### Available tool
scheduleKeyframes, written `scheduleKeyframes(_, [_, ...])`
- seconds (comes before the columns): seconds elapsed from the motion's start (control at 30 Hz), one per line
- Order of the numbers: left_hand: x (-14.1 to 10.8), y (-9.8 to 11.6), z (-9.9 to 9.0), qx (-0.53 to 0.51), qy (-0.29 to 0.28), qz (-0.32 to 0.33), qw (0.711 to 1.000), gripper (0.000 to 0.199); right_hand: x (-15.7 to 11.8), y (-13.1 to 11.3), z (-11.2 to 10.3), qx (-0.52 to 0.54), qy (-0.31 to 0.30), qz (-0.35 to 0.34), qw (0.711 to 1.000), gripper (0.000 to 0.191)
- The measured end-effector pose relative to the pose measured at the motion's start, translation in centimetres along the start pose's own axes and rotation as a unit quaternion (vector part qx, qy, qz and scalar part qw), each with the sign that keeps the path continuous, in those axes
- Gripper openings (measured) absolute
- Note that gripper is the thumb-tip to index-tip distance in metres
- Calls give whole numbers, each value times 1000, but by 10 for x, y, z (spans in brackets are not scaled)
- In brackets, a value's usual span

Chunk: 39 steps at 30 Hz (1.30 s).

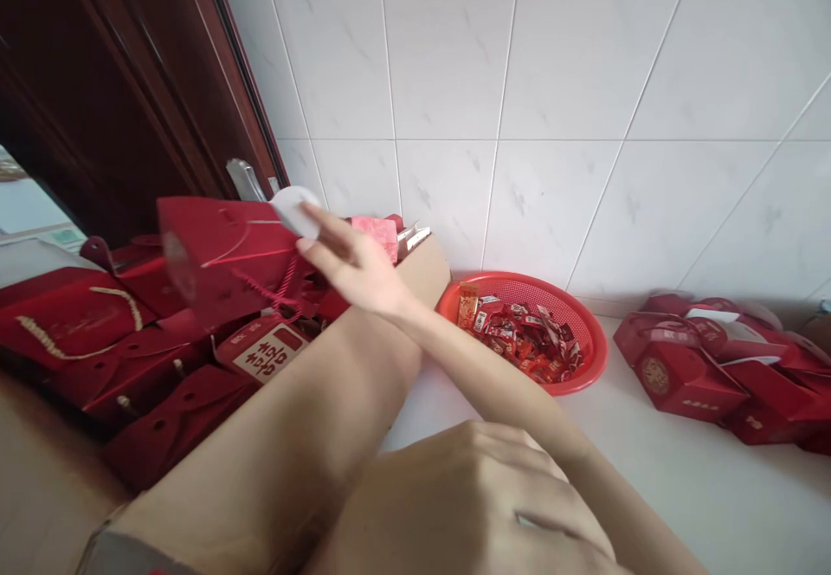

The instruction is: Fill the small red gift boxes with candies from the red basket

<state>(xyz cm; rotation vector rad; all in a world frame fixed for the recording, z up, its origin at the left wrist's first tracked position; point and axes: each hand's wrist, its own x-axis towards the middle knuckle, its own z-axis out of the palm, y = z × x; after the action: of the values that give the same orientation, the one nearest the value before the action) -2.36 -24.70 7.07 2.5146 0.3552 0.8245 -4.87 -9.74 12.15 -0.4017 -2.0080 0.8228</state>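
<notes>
Head view: the right hand (354, 268), mid-left of the frame, reaches over the cardboard carton (425, 268) with fingers pinched on a red gift box (221, 259) by its top edge, near the white round tag (295, 209). That thin pinch could let the box tip and drop onto the red boxes packed below. The left hand (467, 497) (bottom centre, very close) is curled, apparently holding nothing. A red basket (588, 332) of sweets sits right of centre.

The red box (221, 255) is motion-blurred; the near hand (467, 506) is cropped.

bright, even daylight | soft shadows | edges bowed | near foreground blurred
</notes>
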Motion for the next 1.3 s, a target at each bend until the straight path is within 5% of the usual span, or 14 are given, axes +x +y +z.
scheduleKeyframes(0.17, [0,5,-4,-6,72,-8,997,24,-39,2,-73,51,120,-19,991,47])
scheduleKeyframes(0.3, [0,14,-19,4,176,6,984,21,-90,0,-123,11,178,28,984,50])
scheduleKeyframes(0.47, [-4,3,-37,97,352,-36,930,15,-156,2,-150,43,202,110,972,41])
scheduleKeyframes(0.57, [0,-18,-43,136,398,-107,901,12,-186,2,-154,20,173,139,975,38])
scheduleKeyframes(0.67, [11,-43,-42,138,335,-179,914,19,-207,2,-155,-52,155,144,976,33])
scheduleKeyframes(0.9, [33,-74,-26,97,83,-293,948,27,-231,12,-152,-116,161,114,973,30])
scheduleKeyframes(0.97, [32,-73,-25,98,51,-311,944,24,-235,13,-151,-96,159,120,975,29])
scheduleKeyframes(1.17, [23,-51,-23,103,-58,-348,930,68,-245,8,-143,5,146,187,972,29])
scheduleKeyframes(1.3, [23,-32,-20,103,-135,-364,916,59,-247,2,-134,82,100,225,966,35])
